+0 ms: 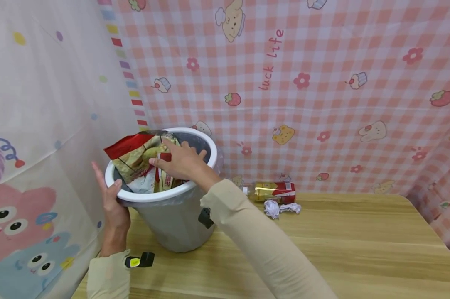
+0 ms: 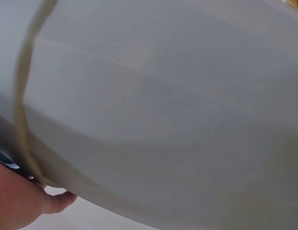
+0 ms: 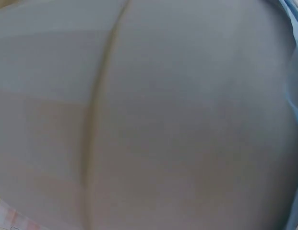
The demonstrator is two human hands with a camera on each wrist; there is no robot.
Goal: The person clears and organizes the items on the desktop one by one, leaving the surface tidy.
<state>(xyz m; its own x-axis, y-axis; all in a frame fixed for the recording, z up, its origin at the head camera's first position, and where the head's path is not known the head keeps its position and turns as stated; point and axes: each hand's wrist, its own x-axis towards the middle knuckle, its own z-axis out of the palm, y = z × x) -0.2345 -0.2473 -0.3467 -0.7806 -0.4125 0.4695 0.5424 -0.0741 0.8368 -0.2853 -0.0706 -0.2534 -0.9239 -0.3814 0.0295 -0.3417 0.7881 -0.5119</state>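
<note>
A grey trash bin (image 1: 172, 228) with a white rim (image 1: 212, 154) and a clear liner bag stands on the left of the table. Inside lie a red and yellow snack bag (image 1: 133, 155), whose top pokes over the rim, and other crumpled wrappers (image 1: 144, 182). My left hand (image 1: 114, 211) rests against the bin's left outside, its thumb at the rim and fingers stretched upward. In the left wrist view, part of that hand (image 2: 19, 203) shows beside the bin wall (image 2: 153, 105). With fingers spread, my right hand (image 1: 181, 162) touches the wrappers from above. The bin wall (image 3: 187, 120) fills the right wrist view.
Right of the bin, a bottle (image 1: 271, 192) with a red and gold label lies on its side by the back curtain. Crumpled paper (image 1: 271, 209) and a second paper scrap (image 1: 290, 208) lie in front of it. A white curtain (image 1: 60, 104) hangs close on the left.
</note>
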